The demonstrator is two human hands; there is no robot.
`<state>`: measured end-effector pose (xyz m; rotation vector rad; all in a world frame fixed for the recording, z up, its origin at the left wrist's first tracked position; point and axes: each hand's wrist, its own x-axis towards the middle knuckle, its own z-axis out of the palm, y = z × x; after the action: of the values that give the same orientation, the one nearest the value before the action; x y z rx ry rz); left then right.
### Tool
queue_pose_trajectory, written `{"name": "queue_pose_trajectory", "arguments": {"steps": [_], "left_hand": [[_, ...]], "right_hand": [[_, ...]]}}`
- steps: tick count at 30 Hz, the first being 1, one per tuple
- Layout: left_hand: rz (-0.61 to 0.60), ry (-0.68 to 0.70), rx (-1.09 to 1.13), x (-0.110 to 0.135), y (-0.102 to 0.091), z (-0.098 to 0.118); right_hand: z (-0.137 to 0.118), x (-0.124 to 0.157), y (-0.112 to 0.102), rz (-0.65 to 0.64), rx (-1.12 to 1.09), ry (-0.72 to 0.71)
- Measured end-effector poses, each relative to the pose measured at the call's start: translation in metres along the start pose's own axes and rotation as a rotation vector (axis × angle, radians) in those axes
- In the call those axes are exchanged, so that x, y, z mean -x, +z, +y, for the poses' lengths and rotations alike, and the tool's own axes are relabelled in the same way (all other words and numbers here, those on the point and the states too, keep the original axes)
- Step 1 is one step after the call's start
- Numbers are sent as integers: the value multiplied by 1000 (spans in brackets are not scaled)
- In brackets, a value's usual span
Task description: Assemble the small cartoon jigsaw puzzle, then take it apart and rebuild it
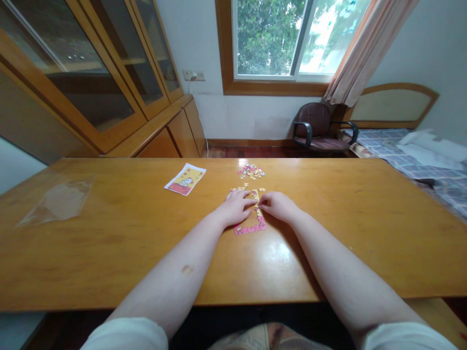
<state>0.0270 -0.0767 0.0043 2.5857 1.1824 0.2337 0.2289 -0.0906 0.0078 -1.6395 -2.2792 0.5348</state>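
Note:
A partly joined jigsaw puzzle (251, 229) lies on the wooden table, with a pink lower border and a yellow strip up its right side. My left hand (237, 208) rests over its left part, fingers stretched out and the fingertips reaching the right strip. At the right edge, my right hand (278, 205) has its fingers pinched together on a puzzle piece, which they mostly hide. Several loose pieces (261, 189) lie just beyond my hands. Farther back is a small pile of mixed pieces (251, 171).
A picture card (185, 179) with a yellow and red print lies left of the pile. Clear plastic wrapping (60, 200) is at the table's far left. Beyond the table (153, 253) stand a glass-doored cabinet (109, 63), an armchair (321, 129) and a bed (408, 146).

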Motion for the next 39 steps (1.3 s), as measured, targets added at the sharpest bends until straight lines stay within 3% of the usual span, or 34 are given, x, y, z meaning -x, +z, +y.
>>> {"name": "queue_pose_trajectory", "arguments": {"steps": [39], "left_hand": [[-4, 12, -1, 0, -1, 2]], "right_hand": [[-3, 3, -7, -105, -8, -120]]}}
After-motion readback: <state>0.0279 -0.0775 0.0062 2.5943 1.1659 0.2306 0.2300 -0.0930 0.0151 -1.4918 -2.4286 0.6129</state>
